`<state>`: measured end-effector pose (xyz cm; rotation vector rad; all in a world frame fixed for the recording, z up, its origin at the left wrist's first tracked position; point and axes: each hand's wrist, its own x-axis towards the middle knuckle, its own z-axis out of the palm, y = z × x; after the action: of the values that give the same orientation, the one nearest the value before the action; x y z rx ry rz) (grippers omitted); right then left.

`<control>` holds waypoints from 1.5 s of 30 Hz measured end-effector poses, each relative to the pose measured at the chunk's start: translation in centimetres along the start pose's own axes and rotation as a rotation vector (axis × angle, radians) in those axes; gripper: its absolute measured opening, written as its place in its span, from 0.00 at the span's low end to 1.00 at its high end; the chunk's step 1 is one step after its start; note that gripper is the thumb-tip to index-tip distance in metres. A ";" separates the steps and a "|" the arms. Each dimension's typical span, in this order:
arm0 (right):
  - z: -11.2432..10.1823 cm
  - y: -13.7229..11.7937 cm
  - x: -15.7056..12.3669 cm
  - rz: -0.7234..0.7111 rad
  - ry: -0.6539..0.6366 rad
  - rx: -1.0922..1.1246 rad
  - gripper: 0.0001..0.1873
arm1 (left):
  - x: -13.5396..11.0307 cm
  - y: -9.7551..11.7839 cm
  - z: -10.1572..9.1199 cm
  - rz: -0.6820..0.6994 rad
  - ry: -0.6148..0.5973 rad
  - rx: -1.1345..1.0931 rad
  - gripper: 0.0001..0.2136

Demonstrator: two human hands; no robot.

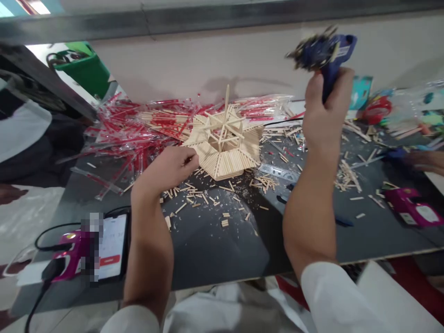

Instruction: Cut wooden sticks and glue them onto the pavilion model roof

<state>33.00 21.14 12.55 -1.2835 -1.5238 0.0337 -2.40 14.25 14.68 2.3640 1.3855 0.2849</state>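
A star-shaped model of thin wooden sticks (229, 162) lies on the dark table, with a spoked frame in its middle and one stick rising upright from it. At its left corner, my left hand (169, 169) is closed, with curled fingers against the edge; the exact grip is partly hidden. High on the right, my right hand (328, 106) is wrapped round the handle of a blue glue gun (335, 55). The gun is held well above the table, apart from the model, its nozzle end pointing left and blurred.
Cut stick pieces (194, 196) litter the table (215, 254). Red-and-clear plastic wrappers (128, 134) pile up at the left. A metal ruler (279, 172), a phone (113, 245) and magenta devices (414, 208) lie about. Another person's hand (428, 159) is at the right edge.
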 end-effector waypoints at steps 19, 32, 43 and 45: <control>-1.0 -3.0 -1.1 0.060 -0.243 -0.246 0.18 | 0.6 0.3 0.9 -0.038 0.204 -0.094 0.11; -0.4 -3.7 -1.3 0.014 -0.159 -0.209 0.16 | 0.9 1.0 1.2 -0.072 0.202 -0.113 0.15; -0.1 -3.9 -1.1 -0.050 -0.204 -0.197 0.17 | 0.9 1.1 1.2 -0.080 0.197 -0.099 0.16; -0.1 -4.1 -1.0 -0.052 -0.209 -0.186 0.18 | 0.9 1.1 1.2 -0.078 0.199 -0.099 0.15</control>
<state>30.13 18.68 14.33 -1.4222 -1.7723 -0.0080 -0.61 14.29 14.07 2.2448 1.5113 0.5670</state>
